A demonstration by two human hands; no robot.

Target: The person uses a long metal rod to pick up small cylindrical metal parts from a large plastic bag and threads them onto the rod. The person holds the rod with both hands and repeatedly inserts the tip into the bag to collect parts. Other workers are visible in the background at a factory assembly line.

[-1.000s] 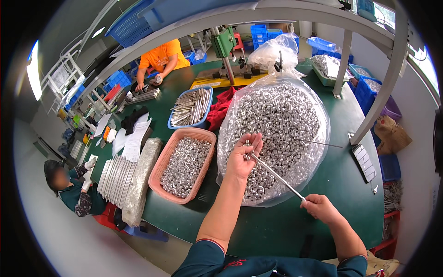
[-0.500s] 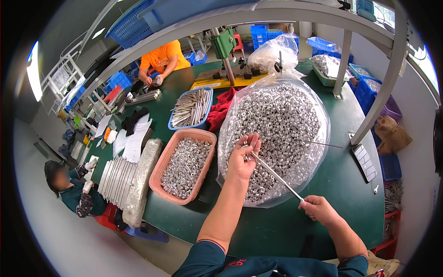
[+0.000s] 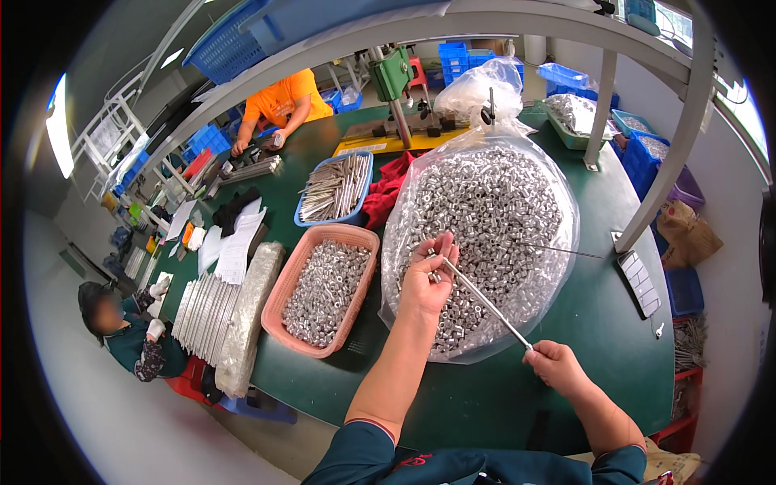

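My right hand is closed round the near end of a thin silvery rod, which slants up and left. The rod's far end reaches my left hand, which is palm up with curled fingers and cups a few small metal sleeves. Whether sleeves are threaded on the rod is hard to make out. Under both hands' reach lies a clear plastic bag, opened wide and heaped with small metal sleeves. A second thin rod lies across the heap and sticks out to the right.
Left of the bag stand a pink basket of small metal parts and a blue basket of metal rods. A red cloth lies between. A shelf post rises at right, near a keypad-like panel. Two people work across and at left.
My left fingers have shifted slightly around the rod's far end. My right hand has hardly moved. Across the table, the orange-shirted person's hands have moved apart.
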